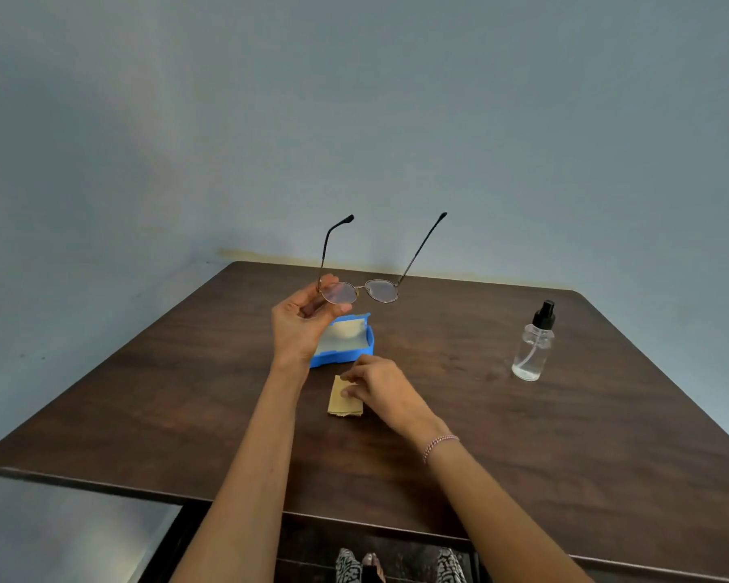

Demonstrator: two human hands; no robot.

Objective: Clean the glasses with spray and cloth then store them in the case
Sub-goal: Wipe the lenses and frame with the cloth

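- left hand (299, 326) grip: fingers and thumb curled round one end of the glasses (381, 290), at the rim and hinge of the lens on that side. the glasses are held up in the air above the counter (186, 393), lenses low and both temple arms open and sticking upward. the other lens and arm hang out with nothing under them.
- risk here: it's a one-corner hold on a thin wire frame. any twist while wiping would load that hinge and could bend it. the thumb also looks like it sits on or right at the lens, so it could smear what's meant to get cleaned.
- right hand (379, 389) grip: down on the counter, fingertips and thumb closing on the small tan cloth (341, 403). looks like a pinch at its top edge, can't say how firm.
- risk: the cloth is folded and lying flat, so a shallow pinch might lift just one layer or let it slide on the wood instead of coming up.
- the blue case (354, 355) sits open just behind the cloth, almost right under the held glasses. if the grip slips, the frame could land on the hard case edge. the right hand could also bump the case as it lifts, since they're just beside each other.
- the spray bottle (533, 351) stands upright well off to the right, apart from both hands. i can't tell from here whether the lenses are wet. a dry wipe could just drag grit across them.
- reaching for the bottle with the cloth in hand could tip it: tall, narrow, nearly empty looking.
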